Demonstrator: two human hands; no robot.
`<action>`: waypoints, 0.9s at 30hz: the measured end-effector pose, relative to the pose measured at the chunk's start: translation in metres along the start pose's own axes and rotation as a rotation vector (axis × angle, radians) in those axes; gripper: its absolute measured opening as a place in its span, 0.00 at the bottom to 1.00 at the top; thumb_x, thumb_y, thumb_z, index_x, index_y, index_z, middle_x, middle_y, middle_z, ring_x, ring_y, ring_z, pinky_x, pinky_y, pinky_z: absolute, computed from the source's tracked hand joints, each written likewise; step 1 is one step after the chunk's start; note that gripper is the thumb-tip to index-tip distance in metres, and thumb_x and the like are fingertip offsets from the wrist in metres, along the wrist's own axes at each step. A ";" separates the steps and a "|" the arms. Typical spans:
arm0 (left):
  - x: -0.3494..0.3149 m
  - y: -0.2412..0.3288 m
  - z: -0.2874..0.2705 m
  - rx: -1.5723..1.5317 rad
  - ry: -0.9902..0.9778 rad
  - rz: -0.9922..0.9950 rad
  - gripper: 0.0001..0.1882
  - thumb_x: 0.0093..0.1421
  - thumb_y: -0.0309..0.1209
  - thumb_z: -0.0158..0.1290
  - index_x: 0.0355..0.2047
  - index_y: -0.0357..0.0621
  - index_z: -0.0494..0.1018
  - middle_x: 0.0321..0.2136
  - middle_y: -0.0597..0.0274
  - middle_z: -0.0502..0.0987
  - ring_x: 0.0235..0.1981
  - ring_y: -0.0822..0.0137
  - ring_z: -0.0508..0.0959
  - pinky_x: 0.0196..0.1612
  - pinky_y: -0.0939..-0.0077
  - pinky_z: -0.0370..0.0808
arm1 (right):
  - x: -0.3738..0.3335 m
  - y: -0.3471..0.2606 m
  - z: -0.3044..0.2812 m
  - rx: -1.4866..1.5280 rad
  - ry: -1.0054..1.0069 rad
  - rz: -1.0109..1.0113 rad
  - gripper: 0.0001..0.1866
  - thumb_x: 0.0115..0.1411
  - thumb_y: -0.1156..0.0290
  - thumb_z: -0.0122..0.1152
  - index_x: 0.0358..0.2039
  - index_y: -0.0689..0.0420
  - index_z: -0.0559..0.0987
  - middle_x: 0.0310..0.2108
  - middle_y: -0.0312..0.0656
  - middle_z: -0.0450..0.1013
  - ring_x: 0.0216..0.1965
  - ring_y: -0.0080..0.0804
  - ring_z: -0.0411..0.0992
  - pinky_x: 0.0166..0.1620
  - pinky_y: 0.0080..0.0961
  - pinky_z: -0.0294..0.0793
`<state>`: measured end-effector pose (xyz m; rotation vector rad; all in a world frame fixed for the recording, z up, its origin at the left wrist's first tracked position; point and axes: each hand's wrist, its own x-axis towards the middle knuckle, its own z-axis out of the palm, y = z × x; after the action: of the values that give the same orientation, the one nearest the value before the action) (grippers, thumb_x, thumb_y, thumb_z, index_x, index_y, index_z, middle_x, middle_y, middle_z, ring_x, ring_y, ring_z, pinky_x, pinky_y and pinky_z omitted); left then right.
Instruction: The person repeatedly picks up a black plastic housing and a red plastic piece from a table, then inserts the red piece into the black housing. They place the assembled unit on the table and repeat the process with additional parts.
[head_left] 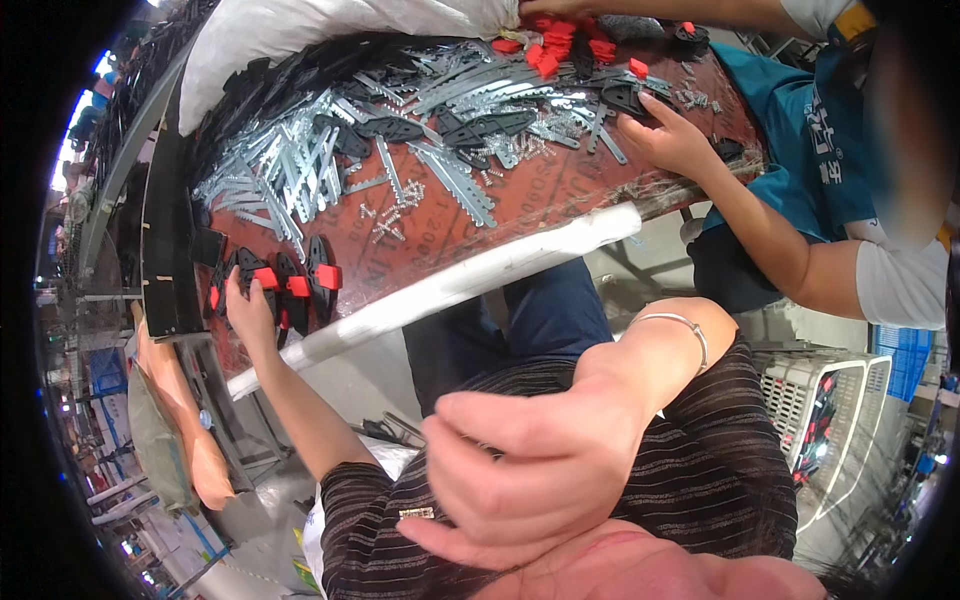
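Observation:
At the table's left end my left hand (250, 315) has its thumb and a finger on a black plastic piece with a red block (264, 278). Beside it lie more of these black pieces with red blocks (322, 280), side by side near the table edge. My right hand (530, 460) is raised close to the camera, above my striped shirt, away from the table. Its fingers curl inward and nothing shows in them; the palm is hidden. A bracelet circles that wrist.
Notched metal strips (300, 150), springs (400, 210) and black handle-like parts (490, 128) pile up on the reddish table (350, 245). A white roll (450, 290) runs along its front edge. At right, a co-worker's hand (670, 135) touches a black part. A white crate (820, 400) stands lower right.

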<state>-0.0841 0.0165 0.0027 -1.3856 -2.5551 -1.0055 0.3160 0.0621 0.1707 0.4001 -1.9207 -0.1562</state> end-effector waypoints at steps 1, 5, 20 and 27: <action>0.000 -0.001 -0.004 -0.016 -0.007 -0.035 0.21 0.58 0.25 0.49 0.52 0.32 0.66 0.48 0.46 0.71 0.49 0.58 0.73 0.53 0.70 0.66 | -0.002 -0.001 -0.001 0.004 0.016 -0.001 0.05 0.46 0.71 0.58 0.21 0.59 0.75 0.18 0.36 0.68 0.23 0.29 0.70 0.31 0.23 0.74; -0.005 -0.001 -0.009 0.118 0.033 -0.063 0.20 0.55 0.25 0.51 0.49 0.35 0.69 0.43 0.47 0.74 0.43 0.55 0.75 0.47 0.67 0.69 | -0.017 -0.003 -0.015 -0.002 0.074 -0.009 0.08 0.44 0.71 0.56 0.24 0.62 0.78 0.19 0.38 0.68 0.23 0.31 0.69 0.31 0.28 0.74; -0.066 0.169 0.100 0.031 -0.503 0.445 0.38 0.58 0.46 0.51 0.62 0.39 0.52 0.63 0.38 0.48 0.65 0.43 0.46 0.64 0.49 0.41 | -0.192 0.080 0.018 -0.329 -0.244 1.154 0.10 0.49 0.75 0.61 0.35 0.54 0.76 0.34 0.38 0.72 0.34 0.39 0.72 0.34 0.29 0.72; -0.066 0.210 0.121 0.033 -0.514 0.527 0.38 0.55 0.45 0.53 0.61 0.38 0.55 0.62 0.39 0.49 0.65 0.45 0.46 0.63 0.42 0.37 | -0.252 0.161 0.012 -0.586 -0.261 1.182 0.17 0.51 0.67 0.60 0.42 0.55 0.73 0.39 0.45 0.70 0.41 0.46 0.70 0.41 0.39 0.72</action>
<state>0.1456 0.1175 -0.0080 -2.3808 -2.2357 -0.5650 0.3558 0.2990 -0.0074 -1.1811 -1.9516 0.0259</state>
